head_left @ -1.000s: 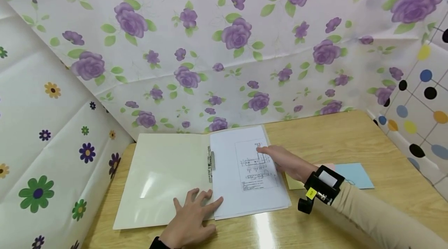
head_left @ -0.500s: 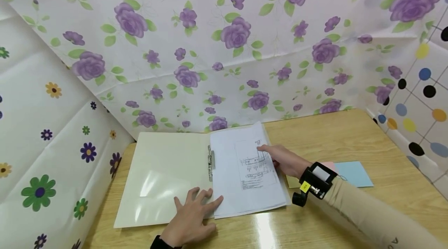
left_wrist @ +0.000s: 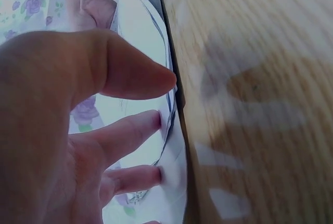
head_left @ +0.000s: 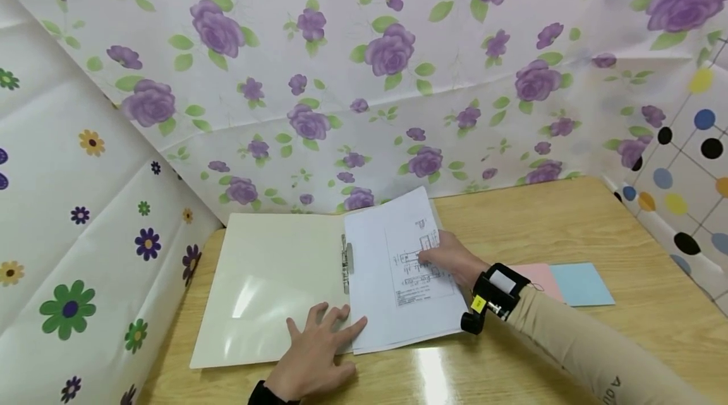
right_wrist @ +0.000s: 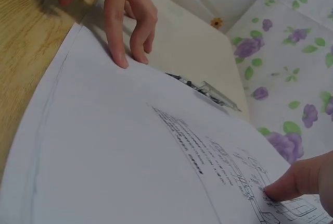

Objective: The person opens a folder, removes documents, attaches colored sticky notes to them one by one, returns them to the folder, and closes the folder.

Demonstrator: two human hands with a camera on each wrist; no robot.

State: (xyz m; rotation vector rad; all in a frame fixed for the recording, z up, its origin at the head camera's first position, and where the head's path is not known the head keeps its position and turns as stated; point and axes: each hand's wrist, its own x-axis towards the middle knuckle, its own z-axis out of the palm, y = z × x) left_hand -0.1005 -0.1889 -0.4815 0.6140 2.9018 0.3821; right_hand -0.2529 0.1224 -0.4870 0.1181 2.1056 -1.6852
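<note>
A purple-flowered wall point(head_left: 335, 76) backs the wooden table point(head_left: 529, 222), between a daisy wall point(head_left: 108, 209) and a dotted wall point(head_left: 691, 187).

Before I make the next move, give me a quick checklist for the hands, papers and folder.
1. Right hand gripping printed sheet: ok, thumb on top.
2. Left hand touching folder and sheet: ok.
3. Folder open on table: ok.
4. Printed sheet flat: not ok, its right side is bowed up.
5. Metal clip fastened on the papers: cannot tell.
6. Blue card clear of folder: ok.
</note>
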